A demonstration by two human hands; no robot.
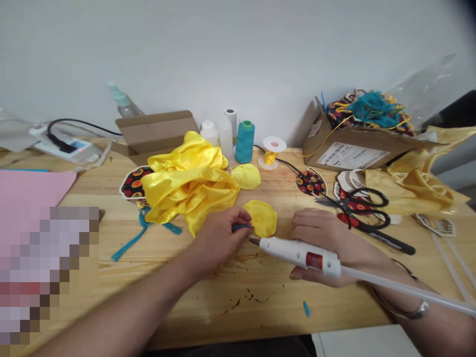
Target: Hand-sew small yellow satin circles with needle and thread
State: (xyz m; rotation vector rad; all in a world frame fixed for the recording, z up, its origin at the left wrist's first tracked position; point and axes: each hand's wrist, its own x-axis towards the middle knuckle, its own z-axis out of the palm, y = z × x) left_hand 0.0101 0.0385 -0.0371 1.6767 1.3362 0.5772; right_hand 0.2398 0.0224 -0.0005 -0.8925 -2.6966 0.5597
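Note:
My left hand (221, 235) pinches a small teal tassel (241, 227), its thread end pointing right over a round yellow fabric piece (267, 218). Most of the tassel is hidden by my fingers. My right hand (323, 233) is wrapped around a white hot glue gun (284, 251), with a long translucent glue stick (390, 289) running out of its back. The gun's nozzle (254, 241) is close beside my left fingertips. Behind my left hand lies a heap of shiny yellow satin (193, 188), with a second yellow round (246, 176) at its right.
Black-handled scissors (366, 210) lie right of my right hand, before a cardboard box (345, 151) of patterned pieces and threads. A teal thread cone (244, 143) and yellow thread spool (273, 153) stand at the back. A patterned piece (137, 183) with teal tassels is left; a power strip (69, 146) farther left.

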